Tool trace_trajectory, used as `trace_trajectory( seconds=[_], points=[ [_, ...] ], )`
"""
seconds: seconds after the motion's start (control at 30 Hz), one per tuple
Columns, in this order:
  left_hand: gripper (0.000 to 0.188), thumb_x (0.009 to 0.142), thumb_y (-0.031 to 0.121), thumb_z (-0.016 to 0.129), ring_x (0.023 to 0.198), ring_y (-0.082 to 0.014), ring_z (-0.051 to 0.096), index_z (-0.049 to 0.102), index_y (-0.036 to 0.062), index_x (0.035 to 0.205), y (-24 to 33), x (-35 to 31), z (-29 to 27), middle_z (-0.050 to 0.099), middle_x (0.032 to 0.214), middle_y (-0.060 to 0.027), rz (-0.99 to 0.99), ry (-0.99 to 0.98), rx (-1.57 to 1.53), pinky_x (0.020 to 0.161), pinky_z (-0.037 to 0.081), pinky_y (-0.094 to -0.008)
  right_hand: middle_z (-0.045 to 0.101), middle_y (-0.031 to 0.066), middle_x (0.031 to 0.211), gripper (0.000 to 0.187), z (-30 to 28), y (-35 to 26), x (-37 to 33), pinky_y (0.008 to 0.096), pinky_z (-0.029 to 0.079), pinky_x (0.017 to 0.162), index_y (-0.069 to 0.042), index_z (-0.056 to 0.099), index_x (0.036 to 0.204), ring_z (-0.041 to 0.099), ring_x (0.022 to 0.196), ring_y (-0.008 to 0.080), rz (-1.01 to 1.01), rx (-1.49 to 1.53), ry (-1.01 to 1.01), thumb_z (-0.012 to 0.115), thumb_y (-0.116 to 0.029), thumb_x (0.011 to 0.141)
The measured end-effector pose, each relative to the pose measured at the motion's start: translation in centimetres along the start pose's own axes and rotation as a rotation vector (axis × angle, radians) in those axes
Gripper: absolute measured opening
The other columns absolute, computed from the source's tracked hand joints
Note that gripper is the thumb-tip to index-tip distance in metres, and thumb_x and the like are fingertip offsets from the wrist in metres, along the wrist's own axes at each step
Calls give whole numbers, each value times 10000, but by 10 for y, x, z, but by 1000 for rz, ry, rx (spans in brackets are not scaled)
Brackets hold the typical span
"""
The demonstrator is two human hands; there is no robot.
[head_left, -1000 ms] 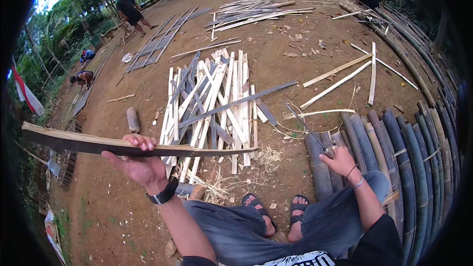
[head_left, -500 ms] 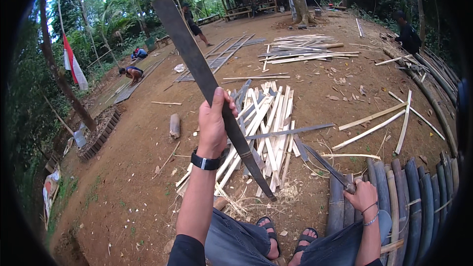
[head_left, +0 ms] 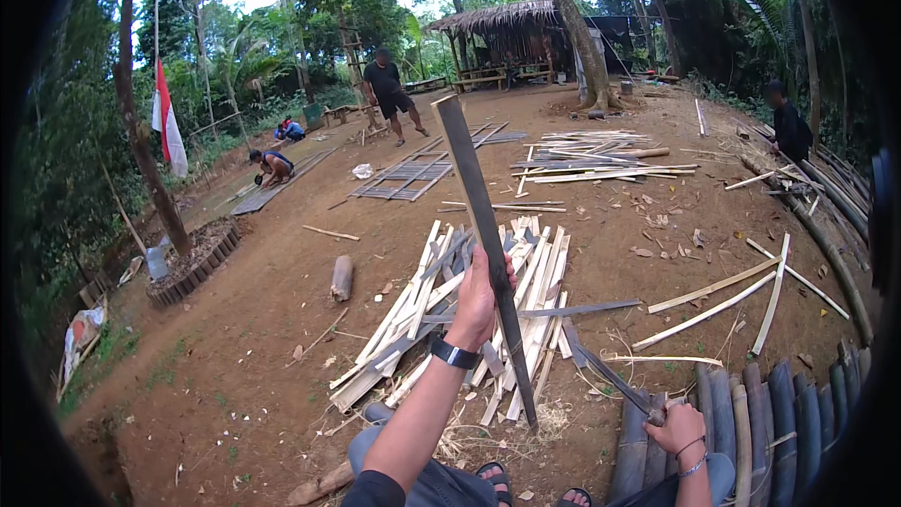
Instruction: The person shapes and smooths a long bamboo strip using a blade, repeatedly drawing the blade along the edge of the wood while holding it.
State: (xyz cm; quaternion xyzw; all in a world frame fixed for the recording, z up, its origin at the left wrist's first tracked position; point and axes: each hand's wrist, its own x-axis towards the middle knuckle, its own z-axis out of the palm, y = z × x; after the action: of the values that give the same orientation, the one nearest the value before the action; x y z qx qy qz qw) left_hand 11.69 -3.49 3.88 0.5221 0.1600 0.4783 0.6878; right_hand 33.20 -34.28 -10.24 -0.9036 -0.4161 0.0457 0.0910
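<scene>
My left hand [head_left: 476, 300] is closed around the middle of a long, dark-skinned bamboo slat [head_left: 466, 169]. The slat is held nearly upright, its pale cut edge partly showing and its lower end over the shavings. Low on the right, my right hand [head_left: 679, 434] grips a machete [head_left: 615, 380] by its handle, the blade pointing up and left, apart from the slat. Beyond my left hand lies a heap of split bamboo strips [head_left: 413, 296], pale and dark sides mixed; my arm and the slat hide part of it.
Dark bamboo poles [head_left: 784, 422] lie close on my right. A short log [head_left: 342, 278] rests left of the heap. Farther off are a slatted bamboo panel [head_left: 413, 176], another strip pile [head_left: 601, 155], a crouching person [head_left: 274, 167], a standing person [head_left: 387, 94] and a person at right [head_left: 790, 127].
The bamboo slat has swung from a leftward lean to nearly upright and turned more edge-on. My left hand has moved right and lower. The machete stays in my right hand, slightly lower in view.
</scene>
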Motion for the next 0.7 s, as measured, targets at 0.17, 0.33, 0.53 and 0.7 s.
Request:
trace_trajectory(
  seconds=[0.17,0.33,0.53,0.7],
  points=[
    [626,927,615,308,660,-111,536,536,32,901,-29,11,-7,540,726,-42,279,72,285,622,463,-254,662,196,763,432,0,2,2,433,524,698,-47,652,784,654,760,354,29,-38,-29,728,-450,649],
    [598,936,594,322,590,-94,515,522,32,886,-32,12,-6,514,667,-25,428,122,378,549,431,-229,662,200,772,440,2,1,2,433,525,703,-45,650,796,654,769,354,19,-34,-40,733,-453,650],
    [541,939,562,373,584,-83,489,509,41,880,-37,16,-5,489,669,-10,484,171,347,544,421,-223,660,200,759,442,8,2,4,436,523,697,-47,646,793,653,767,357,-8,-37,-64,734,-455,648],
    [557,930,575,377,593,-78,488,515,39,867,-37,15,-10,492,682,-8,496,185,325,545,413,-216,659,193,747,438,6,-3,3,437,520,699,-49,639,790,652,762,357,-46,-42,-84,736,-451,646]
  ],
)
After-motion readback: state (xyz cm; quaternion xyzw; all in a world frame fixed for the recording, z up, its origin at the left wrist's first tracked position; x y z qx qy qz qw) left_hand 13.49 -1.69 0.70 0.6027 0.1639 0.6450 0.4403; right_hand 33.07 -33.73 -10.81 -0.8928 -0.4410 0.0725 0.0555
